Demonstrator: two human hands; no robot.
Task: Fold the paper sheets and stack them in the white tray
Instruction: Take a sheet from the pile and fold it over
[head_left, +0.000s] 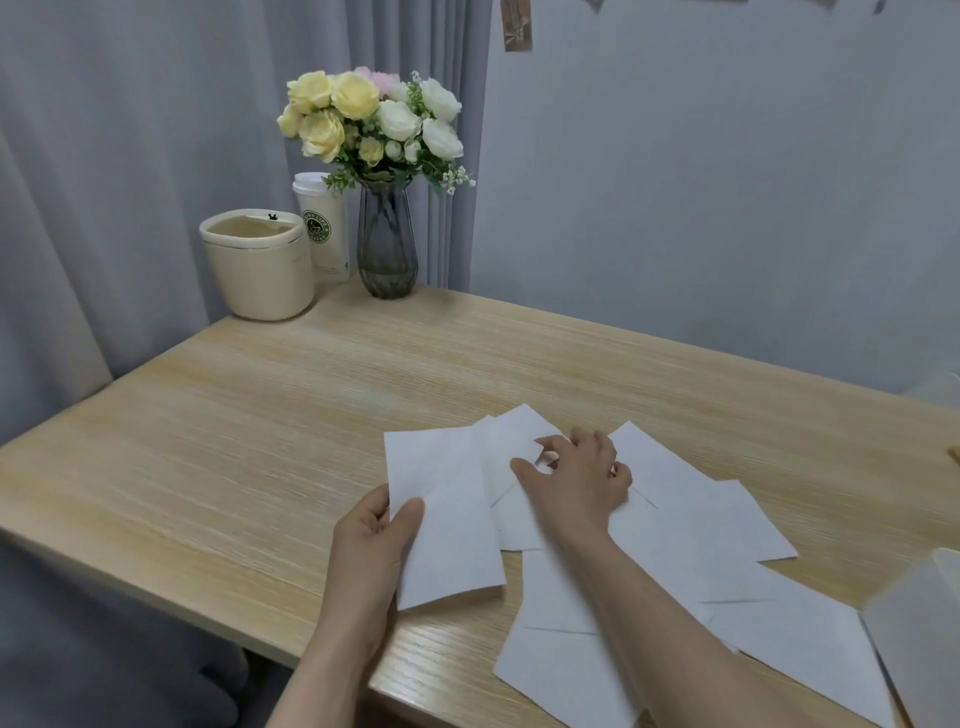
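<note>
Left hand (376, 530): folded sheet (447, 519) pinched at its left edge, thumb on top | right hand (576, 480): fingers curled onto loose sheets (691, 525) spread over table (208, 441) | white tray (919, 623): seen at right edge

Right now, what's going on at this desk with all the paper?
A person is sorting through white paper sheets scattered over the near right part of a wooden desk. The left hand pinches the edge of a folded sheet, thumb on top. The right hand reaches over the pile, fingers curled on the corner of another sheet. A white tray shows at the right edge; whether anything lies in it cannot be seen.
</note>
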